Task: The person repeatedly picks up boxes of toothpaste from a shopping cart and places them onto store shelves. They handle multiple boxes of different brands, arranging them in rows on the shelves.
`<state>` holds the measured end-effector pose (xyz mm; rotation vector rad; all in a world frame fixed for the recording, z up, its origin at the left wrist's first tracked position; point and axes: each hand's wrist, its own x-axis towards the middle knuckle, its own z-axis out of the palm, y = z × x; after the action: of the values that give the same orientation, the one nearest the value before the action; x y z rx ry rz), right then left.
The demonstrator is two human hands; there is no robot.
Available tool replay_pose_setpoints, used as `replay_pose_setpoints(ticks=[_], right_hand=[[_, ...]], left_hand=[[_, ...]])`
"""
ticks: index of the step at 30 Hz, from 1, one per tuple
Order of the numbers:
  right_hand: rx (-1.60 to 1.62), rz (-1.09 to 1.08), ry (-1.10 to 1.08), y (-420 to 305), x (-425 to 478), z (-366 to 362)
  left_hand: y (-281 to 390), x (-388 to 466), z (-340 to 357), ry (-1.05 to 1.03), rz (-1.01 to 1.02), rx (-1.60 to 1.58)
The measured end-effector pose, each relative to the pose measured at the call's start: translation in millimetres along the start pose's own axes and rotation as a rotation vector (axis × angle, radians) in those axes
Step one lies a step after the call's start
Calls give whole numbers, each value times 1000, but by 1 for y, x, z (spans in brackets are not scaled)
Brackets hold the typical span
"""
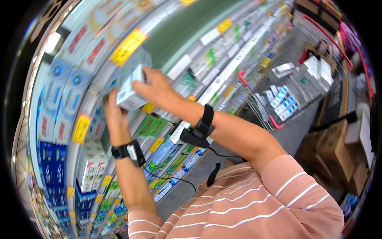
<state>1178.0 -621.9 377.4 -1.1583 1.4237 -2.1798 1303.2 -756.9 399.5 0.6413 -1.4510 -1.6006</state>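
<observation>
A white and pale blue carton [131, 97] is tilted at the front of a shelf, blurred by motion. My right hand [156, 86] grips its right end, thumb on the near side and fingers over the far edge. At the carton's left end is my left hand [115, 112], its fingers pointing up into the shelf. Whether those fingers grip the carton or only rest against it is unclear. More pale blue cartons [119, 76] stand behind it, partly hidden. Black straps with small devices circle both wrists, and cables run from them.
Shelves of boxed goods run along the left, with yellow price tags [129, 46] on their edges. Dark blue cartons [52, 167] are stacked lower left. A wire shopping cart [262, 119] with red corners holds several boxes at right. Brown cardboard boxes [337, 149] lie below it.
</observation>
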Motion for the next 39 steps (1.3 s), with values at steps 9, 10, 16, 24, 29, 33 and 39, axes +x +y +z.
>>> replay_pose_setpoints(ticks=[9, 10, 16, 24, 29, 33, 39], right_hand=[[-211, -92, 260, -45, -95, -85], [-163, -83, 254, -50, -103, -97], [-263, 34, 420, -73, -156, -169], [-458, 179, 719, -31, -205, -302], [-372, 382, 965, 12, -234, -386], [-511, 467, 1026, 37, -251, -439], [-619, 602, 953, 47, -259, -492]], left_hand=[[-4, -99, 110, -90, -28, -24], [-9, -106, 119, -112, -34, -30], [-38, -153, 198, -286, -109, -75], [-148, -165, 329, -639, -357, -99], [-251, -181, 408, -800, -580, -45], [-311, -193, 450, -894, -746, -3], [-373, -202, 494, -990, -804, 106]])
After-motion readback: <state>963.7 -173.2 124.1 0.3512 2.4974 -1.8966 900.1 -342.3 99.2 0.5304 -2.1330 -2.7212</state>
